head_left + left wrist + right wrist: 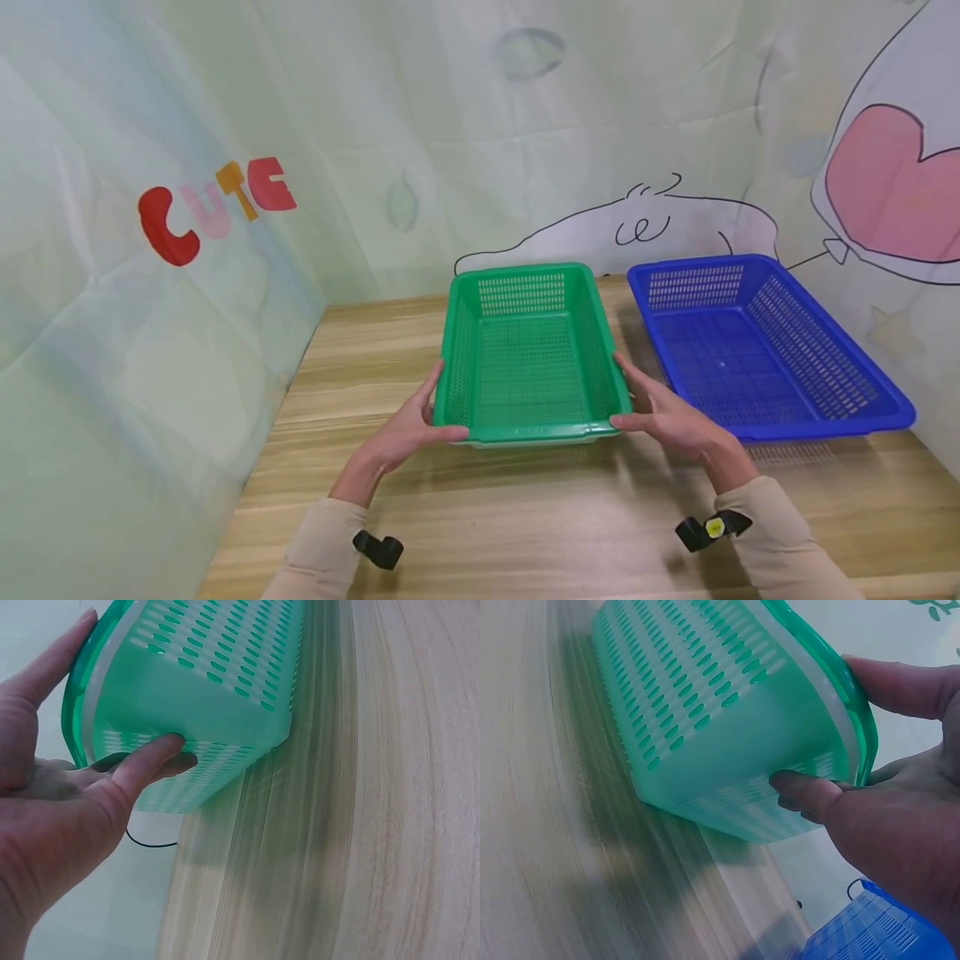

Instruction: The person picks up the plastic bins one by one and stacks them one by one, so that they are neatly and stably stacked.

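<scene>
We see a rectangular green plastic basket (528,367) near the middle of the wood-grain tabletop (360,358), its open top facing up and its long axis running from near to far. Its near short side faces us. To its right, the larger blue plastic basket (738,362) also runs from near to far, with its near end angled toward the right.

At the near-left corner, the left hand (408,429) holds the green rim, its thumb laid over the near edge and its fingers spread along the outer left wall. The right hand (667,417) holds the near-right corner the same way. Both hands are partly open, closed just enough to grip.

We cannot see the green basket's underside, and we cannot tell whether it rests flat on the table. Some fingertips are hidden behind the walls. The right hand covers a bit of the blue rim, and the beige sleeves (322,537) are cut off at the near edge of our view.

The wrist views show us smooth, translucent mint walls with rows of rounded slots. A whitish band runs under the darker rim; whether it is a 2nd nested basket, we cannot tell.
</scene>
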Available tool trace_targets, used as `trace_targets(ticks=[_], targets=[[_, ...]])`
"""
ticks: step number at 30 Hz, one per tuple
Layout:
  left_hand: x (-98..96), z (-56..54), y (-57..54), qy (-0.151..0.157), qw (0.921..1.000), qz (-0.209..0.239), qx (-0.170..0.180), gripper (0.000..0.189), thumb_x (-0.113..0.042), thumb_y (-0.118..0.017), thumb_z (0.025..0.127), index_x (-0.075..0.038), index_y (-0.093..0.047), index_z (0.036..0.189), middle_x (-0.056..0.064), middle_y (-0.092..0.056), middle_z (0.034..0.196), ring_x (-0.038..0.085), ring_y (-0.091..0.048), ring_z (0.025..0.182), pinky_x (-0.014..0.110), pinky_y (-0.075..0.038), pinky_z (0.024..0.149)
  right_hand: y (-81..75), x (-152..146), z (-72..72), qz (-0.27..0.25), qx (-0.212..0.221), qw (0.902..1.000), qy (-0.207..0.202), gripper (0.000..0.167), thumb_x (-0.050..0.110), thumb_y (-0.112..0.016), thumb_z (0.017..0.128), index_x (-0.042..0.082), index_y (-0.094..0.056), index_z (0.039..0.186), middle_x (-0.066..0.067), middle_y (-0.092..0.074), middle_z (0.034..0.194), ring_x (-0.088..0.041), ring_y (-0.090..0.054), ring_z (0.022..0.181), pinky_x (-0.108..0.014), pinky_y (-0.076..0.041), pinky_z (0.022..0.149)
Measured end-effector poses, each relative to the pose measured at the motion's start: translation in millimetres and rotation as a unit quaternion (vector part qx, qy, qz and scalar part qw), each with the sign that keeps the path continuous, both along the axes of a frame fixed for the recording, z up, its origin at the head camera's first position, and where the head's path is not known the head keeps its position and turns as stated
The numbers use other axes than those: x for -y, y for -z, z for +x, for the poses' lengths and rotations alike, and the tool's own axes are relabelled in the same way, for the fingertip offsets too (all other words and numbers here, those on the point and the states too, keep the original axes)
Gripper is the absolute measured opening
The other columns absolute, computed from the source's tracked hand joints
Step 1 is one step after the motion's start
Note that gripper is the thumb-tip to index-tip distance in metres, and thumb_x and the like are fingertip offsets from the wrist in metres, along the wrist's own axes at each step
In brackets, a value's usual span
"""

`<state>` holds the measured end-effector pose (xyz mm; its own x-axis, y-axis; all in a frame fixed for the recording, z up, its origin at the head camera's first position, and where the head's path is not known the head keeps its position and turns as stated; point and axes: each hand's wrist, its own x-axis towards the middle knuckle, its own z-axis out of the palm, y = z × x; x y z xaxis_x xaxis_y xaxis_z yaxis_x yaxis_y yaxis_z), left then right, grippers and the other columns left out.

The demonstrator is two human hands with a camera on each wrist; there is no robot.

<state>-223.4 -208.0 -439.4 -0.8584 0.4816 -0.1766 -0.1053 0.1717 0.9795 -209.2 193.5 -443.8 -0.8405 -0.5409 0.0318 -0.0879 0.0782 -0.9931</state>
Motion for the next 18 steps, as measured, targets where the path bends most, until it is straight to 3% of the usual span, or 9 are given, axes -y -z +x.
trace_targets(ticks=[18], targets=[[-1.9, 1.0, -4.4, -0.003, 0.9999, -0.01, -0.002, 0.121, -0.017, -0.082, 0.085, -0.03, 0.012, 0.16, 0.032, -0.052, 0.137, 0.041, -0.056, 0.124, 0.054, -0.03, 0.113, -2.2, 0.5, 0.8, -0.003, 0.003, 1.0, 0.002, 0.097, 0.003, -0.062, 0.096, 0.006, 0.013, 0.158, -0.023, 0.011, 0.164, -0.049, -0.004, 0.146, -0.063, -0.019, 0.112]])
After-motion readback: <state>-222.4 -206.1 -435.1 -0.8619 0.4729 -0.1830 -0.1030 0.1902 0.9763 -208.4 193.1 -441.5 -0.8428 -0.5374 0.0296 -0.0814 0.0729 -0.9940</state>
